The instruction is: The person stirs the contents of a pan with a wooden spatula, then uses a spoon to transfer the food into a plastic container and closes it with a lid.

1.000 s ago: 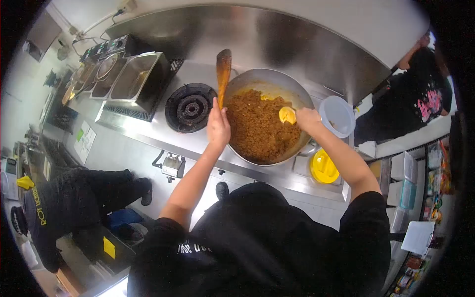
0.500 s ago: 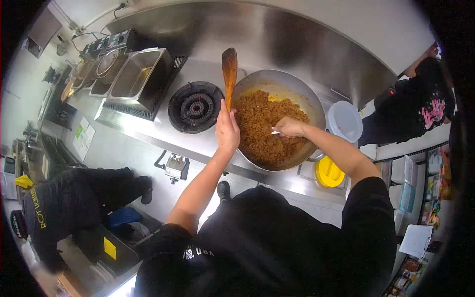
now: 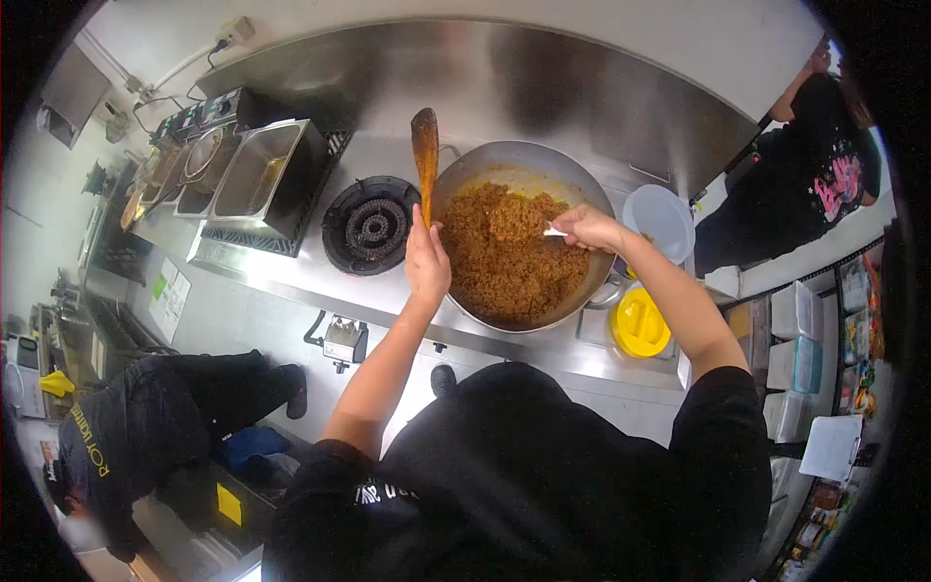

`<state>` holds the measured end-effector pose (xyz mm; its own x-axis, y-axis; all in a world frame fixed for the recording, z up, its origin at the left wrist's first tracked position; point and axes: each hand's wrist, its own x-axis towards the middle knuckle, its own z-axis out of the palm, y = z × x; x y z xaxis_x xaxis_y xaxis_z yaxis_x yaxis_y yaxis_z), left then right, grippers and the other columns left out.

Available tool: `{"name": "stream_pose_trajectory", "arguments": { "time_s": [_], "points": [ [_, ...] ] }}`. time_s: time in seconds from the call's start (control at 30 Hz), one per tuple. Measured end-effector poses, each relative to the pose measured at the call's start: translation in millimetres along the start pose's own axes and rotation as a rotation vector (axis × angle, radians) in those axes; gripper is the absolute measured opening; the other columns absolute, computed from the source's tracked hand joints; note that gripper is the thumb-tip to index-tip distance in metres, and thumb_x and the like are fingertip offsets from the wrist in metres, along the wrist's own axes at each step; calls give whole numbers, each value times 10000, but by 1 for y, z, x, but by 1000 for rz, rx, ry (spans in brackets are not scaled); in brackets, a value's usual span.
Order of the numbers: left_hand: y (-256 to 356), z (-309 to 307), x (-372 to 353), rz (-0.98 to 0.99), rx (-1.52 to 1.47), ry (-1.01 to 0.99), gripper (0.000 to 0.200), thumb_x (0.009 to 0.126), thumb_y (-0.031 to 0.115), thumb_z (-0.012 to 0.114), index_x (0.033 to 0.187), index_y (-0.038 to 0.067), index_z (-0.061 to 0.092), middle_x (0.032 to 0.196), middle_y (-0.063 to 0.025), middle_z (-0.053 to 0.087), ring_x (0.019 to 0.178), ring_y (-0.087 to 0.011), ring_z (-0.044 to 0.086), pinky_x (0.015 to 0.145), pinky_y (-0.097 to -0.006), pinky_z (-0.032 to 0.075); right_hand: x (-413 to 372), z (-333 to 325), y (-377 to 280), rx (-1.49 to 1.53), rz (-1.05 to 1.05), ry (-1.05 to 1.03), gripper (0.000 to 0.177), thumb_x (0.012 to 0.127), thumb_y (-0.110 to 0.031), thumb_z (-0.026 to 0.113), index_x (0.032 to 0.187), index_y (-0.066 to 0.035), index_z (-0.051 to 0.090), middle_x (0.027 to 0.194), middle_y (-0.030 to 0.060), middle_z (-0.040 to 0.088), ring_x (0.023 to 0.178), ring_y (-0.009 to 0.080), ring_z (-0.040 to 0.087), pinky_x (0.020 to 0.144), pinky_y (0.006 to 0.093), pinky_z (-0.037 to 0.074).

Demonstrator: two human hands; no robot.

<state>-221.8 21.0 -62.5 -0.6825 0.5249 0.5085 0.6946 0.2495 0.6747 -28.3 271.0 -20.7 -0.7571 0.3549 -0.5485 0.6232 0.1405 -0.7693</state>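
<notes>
My left hand (image 3: 428,262) is closed round the lower end of a wooden spatula (image 3: 426,155), which stands upright with its dark blade up, at the left rim of a big round metal pan (image 3: 592,194). Brown crumbly food (image 3: 504,276) fills much of the pan. Over the pan's right part, my right hand (image 3: 588,230) grips the white handle of a utensil (image 3: 554,231). A heap of the food sits at the far end of that handle, and the rest of the utensil is hidden.
Left of the pan are a black burner (image 3: 371,225) and metal fryer basins (image 3: 257,175). To its right stand a clear round tub (image 3: 659,225) and a yellow lid (image 3: 640,323). One person (image 3: 145,417) bends at lower left; another (image 3: 805,184) stands at upper right.
My right hand has risen a little, and a heap of food now shows at the utensil's end. The whole view has shifted slightly. The person at upper right has an arm raised.
</notes>
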Motion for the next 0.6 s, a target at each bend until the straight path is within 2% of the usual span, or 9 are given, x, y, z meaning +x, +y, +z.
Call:
{"name": "stream_pose_trajectory", "arguments": {
  "time_s": [0.3, 0.4, 0.57, 0.6],
  "points": [
    [-2, 3, -1, 36, -3, 9, 466, 964, 123, 423, 1379, -47, 296, 979, -161, 612, 908, -310, 584, 832, -396, 449, -39, -18, -1, -32, -38, 97, 276, 920, -307, 535, 912, -51, 639, 683, 38, 557, 472, 89, 389, 395, 277, 273],
    [-6, 6, -1, 68, 7, 49, 457, 988, 146, 393, 1406, -10, 294, 951, -130, 622, 862, -237, 605, 790, -326, 472, -40, -27, 6, -29, -61, 109, 276, 918, -295, 538, 916, -37, 636, 689, 46, 561, 483, 88, 393, 397, 278, 273],
    [-6, 6, -1, 68, 10, 33, 461, 987, 146, 395, 1410, -8, 290, 957, -136, 624, 867, -241, 606, 800, -328, 471, -68, -31, -2, 15, -13, 189, 244, 905, -255, 545, 915, -28, 634, 664, 40, 555, 470, 84, 389, 393, 274, 262],
    [-3, 5, -1, 44, 5, 12, 463, 978, 134, 397, 1400, -20, 288, 976, -150, 622, 897, -278, 595, 824, -360, 460, -72, -34, -1, 59, -19, 197, 227, 900, -238, 547, 925, -32, 638, 633, 27, 536, 449, 78, 373, 382, 267, 247]
  ]
}}
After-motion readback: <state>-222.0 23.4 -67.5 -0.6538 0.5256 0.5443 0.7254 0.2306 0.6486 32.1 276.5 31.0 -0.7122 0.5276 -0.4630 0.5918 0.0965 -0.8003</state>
